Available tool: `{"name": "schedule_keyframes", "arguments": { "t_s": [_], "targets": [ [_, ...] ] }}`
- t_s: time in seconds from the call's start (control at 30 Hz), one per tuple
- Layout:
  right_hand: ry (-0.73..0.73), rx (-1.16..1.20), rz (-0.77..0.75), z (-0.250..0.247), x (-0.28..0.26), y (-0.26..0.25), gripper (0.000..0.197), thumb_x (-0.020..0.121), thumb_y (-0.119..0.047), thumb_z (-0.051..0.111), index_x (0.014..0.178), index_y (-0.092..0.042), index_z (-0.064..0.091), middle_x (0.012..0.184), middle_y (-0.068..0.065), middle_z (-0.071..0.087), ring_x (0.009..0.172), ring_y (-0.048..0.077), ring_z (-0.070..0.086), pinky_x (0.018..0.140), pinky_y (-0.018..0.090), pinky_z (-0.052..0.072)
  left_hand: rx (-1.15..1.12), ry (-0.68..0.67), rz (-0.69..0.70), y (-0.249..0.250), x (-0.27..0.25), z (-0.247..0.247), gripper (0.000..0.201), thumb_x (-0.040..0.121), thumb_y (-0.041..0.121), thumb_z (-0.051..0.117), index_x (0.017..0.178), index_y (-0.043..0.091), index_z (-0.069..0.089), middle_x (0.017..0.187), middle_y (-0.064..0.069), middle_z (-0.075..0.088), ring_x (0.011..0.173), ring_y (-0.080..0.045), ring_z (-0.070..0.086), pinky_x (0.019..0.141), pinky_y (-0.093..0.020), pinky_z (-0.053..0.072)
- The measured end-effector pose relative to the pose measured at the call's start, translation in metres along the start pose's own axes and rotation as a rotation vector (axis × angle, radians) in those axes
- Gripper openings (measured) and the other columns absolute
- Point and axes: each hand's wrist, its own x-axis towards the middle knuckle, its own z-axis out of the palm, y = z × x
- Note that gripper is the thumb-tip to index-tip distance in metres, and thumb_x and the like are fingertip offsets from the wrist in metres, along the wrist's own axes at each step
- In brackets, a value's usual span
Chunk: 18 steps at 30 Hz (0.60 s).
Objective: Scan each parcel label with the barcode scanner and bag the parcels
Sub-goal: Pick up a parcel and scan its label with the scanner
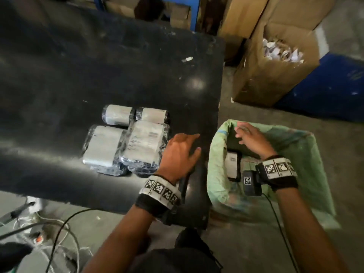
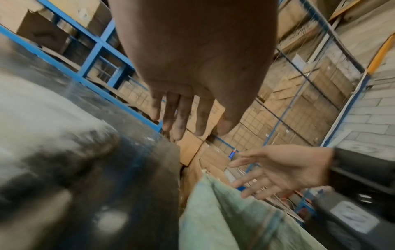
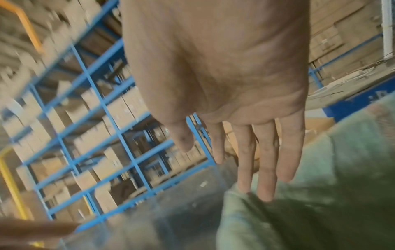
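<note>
Several black-wrapped parcels with white labels [image 1: 126,140] lie together on the black table [image 1: 78,66]. My left hand [image 1: 182,152] hovers flat and open over the table just right of them, holding nothing; its fingers [image 2: 181,118] are straight. My right hand [image 1: 251,137] is open with spread fingers [image 3: 265,160] above the mouth of the green sack [image 1: 295,154], which stands on the floor right of the table. A labelled parcel [image 1: 233,164] lies inside the sack. No barcode scanner can be made out in any view.
An open cardboard box [image 1: 275,62] full of paper scraps stands behind the sack, with a blue bin [image 1: 331,85] to its right. Cables [image 1: 59,233] trail on the floor at lower left. Blue racking [image 3: 96,135] stacked with cartons fills the background.
</note>
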Motion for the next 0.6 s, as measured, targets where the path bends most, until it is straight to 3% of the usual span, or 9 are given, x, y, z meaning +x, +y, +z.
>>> {"name": "schedule_keyframes", "arguments": {
  "t_s": [0.07,0.13,0.23,0.3,0.4,0.5,0.6],
  "targets": [
    [0.047,0.099,-0.044,0.025,-0.036,-0.026,0.036,0.086,-0.055,0.055,0.115,-0.035,0.062,0.110,0.008,0.070,0.105,0.026,0.066,0.097,0.050,0.051,0.025,0.017,-0.055,-0.044,-0.011,-0.028,0.070,0.087,0.055,0.037,0.145,0.020,0.052,0.133,-0.014,0.060,0.128,-0.033,0.052,0.108,-0.043,0.043],
    [0.034,0.148,-0.030,0.059,-0.060,-0.040,0.038,0.089,-0.050,0.058,0.122,-0.031,0.061,0.114,0.006,0.069,0.107,0.023,0.066,0.099,0.048,0.051,0.054,0.070,-0.110,-0.089,-0.023,-0.050,0.074,0.087,0.060,0.041,0.149,0.021,0.046,0.141,-0.018,0.055,0.135,-0.037,0.046,0.113,-0.047,0.039],
    [0.044,0.096,0.070,0.114,-0.081,-0.041,0.045,0.090,-0.051,0.058,0.129,-0.027,0.057,0.113,0.008,0.069,0.105,0.024,0.066,0.100,0.046,0.050,0.055,0.071,-0.177,-0.145,-0.037,-0.069,0.083,0.085,0.064,0.054,0.156,0.027,0.032,0.153,-0.021,0.043,0.144,-0.041,0.035,0.117,-0.054,0.034],
    [0.009,-0.036,0.163,0.147,-0.091,-0.034,0.055,0.091,-0.053,0.055,0.138,-0.025,0.050,0.117,0.007,0.065,0.111,0.025,0.063,0.105,0.040,0.045,0.030,0.043,-0.206,-0.171,-0.044,-0.074,0.093,0.079,0.075,0.046,0.159,0.033,0.023,0.158,-0.021,0.036,0.148,-0.041,0.028,0.119,-0.054,0.032],
    [-0.042,-0.164,0.263,0.184,-0.104,-0.022,0.067,0.094,-0.051,0.052,0.150,-0.018,0.034,0.149,0.012,0.047,0.137,0.030,0.046,0.112,0.034,0.033,-0.025,-0.003,-0.255,-0.193,-0.050,-0.072,0.103,0.071,0.086,0.034,0.160,0.037,0.014,0.166,-0.016,0.021,0.155,-0.034,0.013,0.123,-0.053,0.022],
    [-0.069,-0.149,0.316,0.209,-0.107,-0.007,0.076,0.093,-0.058,0.047,0.155,-0.026,0.019,0.153,0.013,0.042,0.137,0.034,0.046,0.114,0.039,0.033,-0.123,-0.054,-0.285,-0.203,-0.050,-0.066,0.106,0.069,0.090,0.035,0.159,0.043,0.005,0.170,-0.007,0.011,0.157,-0.029,-0.001,0.126,-0.051,0.011],
    [-0.037,-0.078,0.324,0.223,-0.105,0.004,0.077,0.093,-0.058,0.046,0.156,-0.034,0.010,0.150,0.015,0.045,0.129,0.038,0.053,0.109,0.040,0.039,-0.234,-0.097,-0.247,-0.203,-0.050,-0.057,0.105,0.068,0.092,0.044,0.155,0.054,-0.002,0.170,0.001,0.007,0.156,-0.029,-0.007,0.126,-0.054,0.009]
  ]
}}
